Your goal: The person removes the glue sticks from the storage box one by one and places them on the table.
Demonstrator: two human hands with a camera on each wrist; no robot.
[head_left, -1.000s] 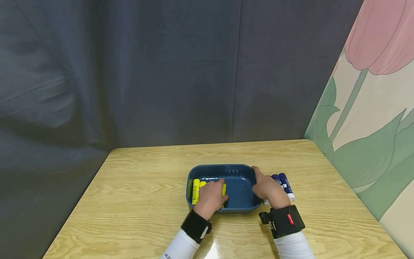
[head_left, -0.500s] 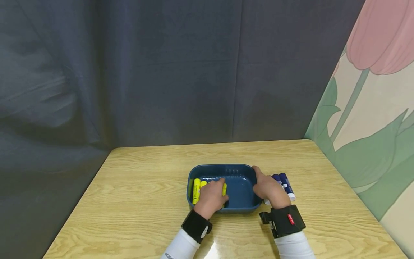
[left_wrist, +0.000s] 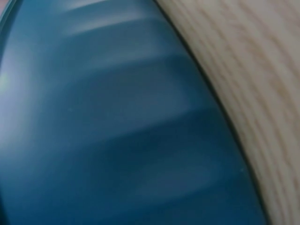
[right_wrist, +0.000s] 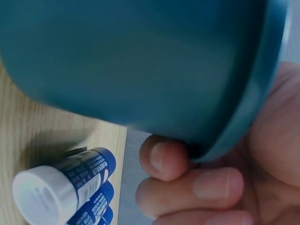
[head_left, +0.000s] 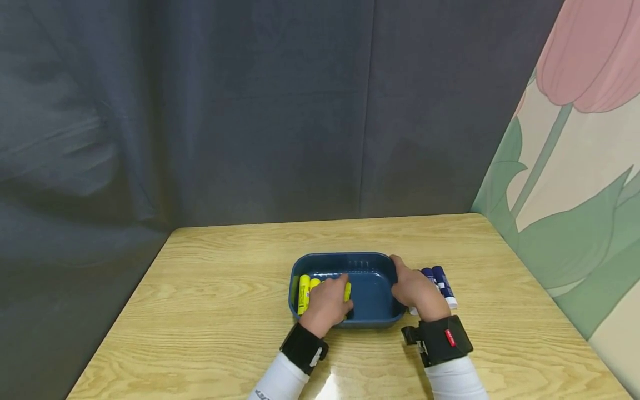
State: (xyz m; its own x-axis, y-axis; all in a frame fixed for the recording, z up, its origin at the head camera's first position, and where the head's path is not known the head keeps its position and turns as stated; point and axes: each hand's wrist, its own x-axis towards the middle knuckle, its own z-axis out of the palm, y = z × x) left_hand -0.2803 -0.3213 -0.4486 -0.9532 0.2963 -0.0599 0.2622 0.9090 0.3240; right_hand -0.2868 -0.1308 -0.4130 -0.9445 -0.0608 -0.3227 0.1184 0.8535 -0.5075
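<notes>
A dark blue rectangular tub sits on the table, several yellow tubes lined up in its left part. My left hand reaches over the near rim and lies over these tubes, its forefinger and thumb on either side of a yellow one at the right; its other fingers are hidden, and I cannot tell whether it grips. My right hand holds the tub's right end, fingers curled below the rim. Beside it lie several blue tubes with white ends. Only the tub's ribbed wall fills the left wrist view, beside the table.
The wooden table runs back to a dark grey curtain. On the right, a wall painted with a tulip meets the table's side edge. Black camera straps circle both wrists.
</notes>
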